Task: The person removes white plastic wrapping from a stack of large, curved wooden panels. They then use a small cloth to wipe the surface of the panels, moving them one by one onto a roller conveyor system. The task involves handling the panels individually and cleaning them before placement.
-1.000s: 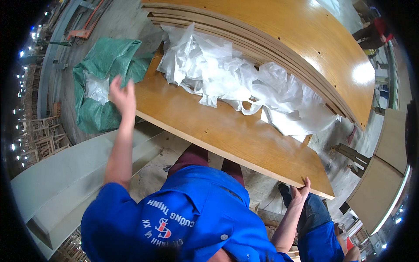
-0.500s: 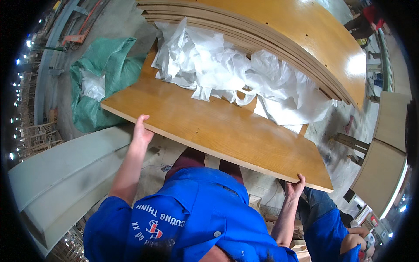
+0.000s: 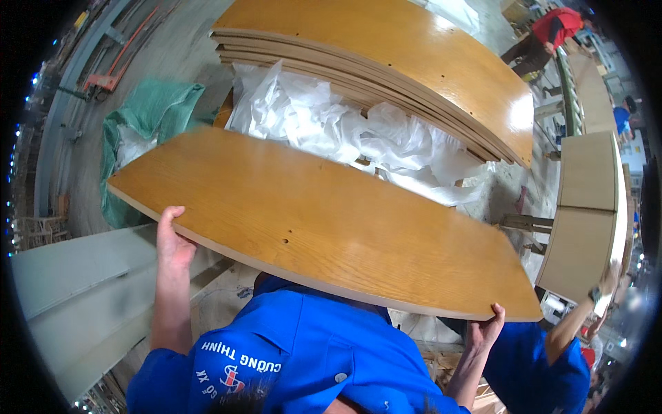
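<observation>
We grip the varnished wooden panel (image 3: 331,214) on our side of the panel stack (image 3: 365,45), long axes roughly parallel, crumpled white sheeting (image 3: 296,107) between. Our left hand (image 3: 176,243) and right hand (image 3: 485,330) pinch its near long edge, thumbs on top, the right closer to a panel end. Underneath, our other fingers are mostly hidden; the green sack (image 3: 157,103) left of the stack is partly covered.
</observation>
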A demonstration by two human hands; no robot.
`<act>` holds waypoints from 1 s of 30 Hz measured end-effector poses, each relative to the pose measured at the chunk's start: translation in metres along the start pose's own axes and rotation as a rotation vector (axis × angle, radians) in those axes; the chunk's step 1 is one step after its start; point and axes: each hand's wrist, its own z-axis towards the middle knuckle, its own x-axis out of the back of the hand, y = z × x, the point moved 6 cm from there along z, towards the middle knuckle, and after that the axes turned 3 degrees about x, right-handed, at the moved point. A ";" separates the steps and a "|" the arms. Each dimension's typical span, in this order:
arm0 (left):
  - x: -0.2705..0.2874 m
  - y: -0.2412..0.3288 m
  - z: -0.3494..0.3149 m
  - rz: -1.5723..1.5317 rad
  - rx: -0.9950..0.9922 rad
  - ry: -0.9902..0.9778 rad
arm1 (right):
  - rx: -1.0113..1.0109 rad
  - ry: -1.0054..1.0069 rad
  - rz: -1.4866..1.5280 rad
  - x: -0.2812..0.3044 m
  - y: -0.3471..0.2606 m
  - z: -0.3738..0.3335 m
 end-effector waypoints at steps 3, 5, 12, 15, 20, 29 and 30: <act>-0.025 0.029 -0.010 -0.032 -0.177 -0.077 | 0.104 -0.089 0.097 -0.020 -0.008 -0.006; -0.043 0.042 -0.005 -0.077 -0.236 -0.142 | 0.161 -0.202 0.159 -0.037 -0.007 0.004; -0.128 0.065 0.101 -0.189 -0.255 -0.358 | 0.291 -0.412 0.332 -0.135 0.029 0.105; -0.168 0.063 0.152 -0.242 -0.239 -0.480 | 0.323 -0.405 0.339 -0.168 0.039 0.151; -0.172 0.038 0.212 -0.266 -0.148 -0.455 | 0.207 -0.342 0.507 -0.194 0.102 0.184; -0.267 0.031 0.339 -0.298 -0.243 -0.195 | 0.341 -0.129 0.394 -0.251 0.105 0.300; -0.286 0.042 0.352 -0.306 -0.260 -0.286 | 0.380 -0.145 0.365 -0.267 0.097 0.314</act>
